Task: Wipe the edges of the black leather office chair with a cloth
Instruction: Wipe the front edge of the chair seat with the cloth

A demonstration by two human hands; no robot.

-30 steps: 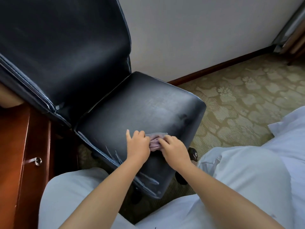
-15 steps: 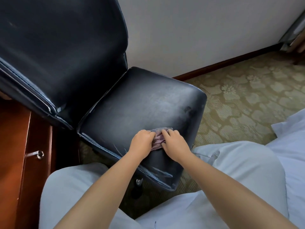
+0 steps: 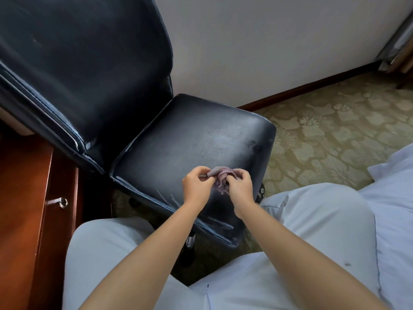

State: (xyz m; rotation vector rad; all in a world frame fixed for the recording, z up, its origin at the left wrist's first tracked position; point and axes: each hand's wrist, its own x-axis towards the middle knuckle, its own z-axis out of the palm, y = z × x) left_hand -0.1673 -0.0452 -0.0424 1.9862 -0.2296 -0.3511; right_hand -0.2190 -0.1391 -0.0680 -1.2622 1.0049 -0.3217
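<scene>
Bunched into a small mauve wad, the cloth (image 3: 220, 179) is held just above the near part of the seat cushion (image 3: 190, 142) of the black leather office chair (image 3: 93, 70), between two hands that are drawn close together. The cloth is pinched at its left end by the curled fingers and thumb of the left hand (image 3: 197, 183), and its right side is gripped by the curled fingers of the right hand (image 3: 240, 186). Whether the cloth is touching the leather cannot be told from this view. It is judged to be light, soft and limp, so it can be folded or gathered freely, and it is best taken by a bunched fold rather than by a loose corner so that a firm pad is presented to the chair's edges. The leather is judged smooth and somewhat slippery, with pale scuffs visible along the near stitched edge (image 3: 169, 204), where wiping would seem to be needed. One cloth, one chair and two hands are counted. Beyond these, a reddish wooden cabinet (image 3: 26, 209) with one metal handle (image 3: 59, 201) is seen at the left, a patterned carpet (image 3: 335, 130) lies under the chair, one castor (image 3: 261, 192) shows just right of the right hand, and pale trousers (image 3: 312, 242) fill the lower frame.
</scene>
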